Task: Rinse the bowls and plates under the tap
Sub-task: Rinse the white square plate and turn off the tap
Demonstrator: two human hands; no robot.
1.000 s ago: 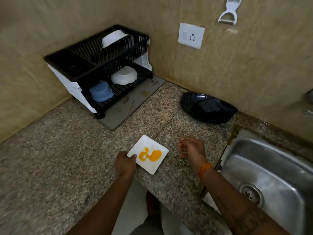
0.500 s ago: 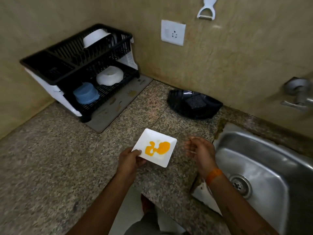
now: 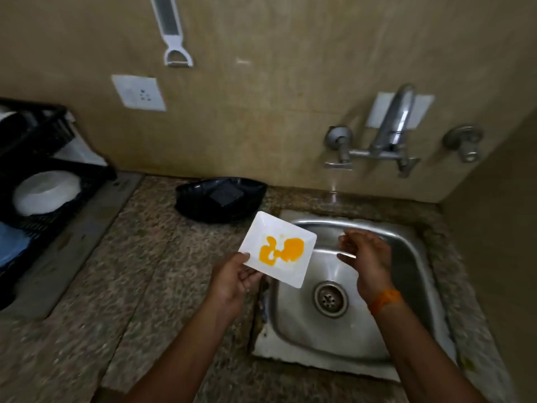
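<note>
Square white plate (image 3: 279,248), w/ orange-yellow smear at its centre; held at frame centre, tilted, lower-left corner pinched by left hand (image 3: 232,279), thumb on top of rim, fingers curled beneath. Plate's right part overhangs left rim of sink (image 3: 412,338); rest is over the counter edge. Right hand (image 3: 366,258), centre-right of frame, over the sink basin, just beside the plate but apart from it; fingers spread and loosely bent, holding nothing; orange band (image 3: 385,299) at wrist. Sink: steel, lower right of frame, round drain (image 3: 330,299) near its middle. Tap (image 3: 390,128): wall-mounted, upper right, curved spout, lever valves either side; no water seen running. Counter (image 3: 139,271): speckled granite, left and lower centre. Black tray (image 3: 220,202): on counter against the wall, centre, just left of sink's back corner, w/ a dark square pad in it. Dish rack (image 3: 43,158): black, left edge of frame, partly cut off; white bowl (image 3: 46,191) on lower tier, blue item (image 3: 11,245) below it at the edge, blurred. Grey mat (image 3: 72,237) under rack. Wall socket (image 3: 139,93): white, upper left. White peeler (image 3: 173,33): hangs on wall, top centre-left, above the socket.
</note>
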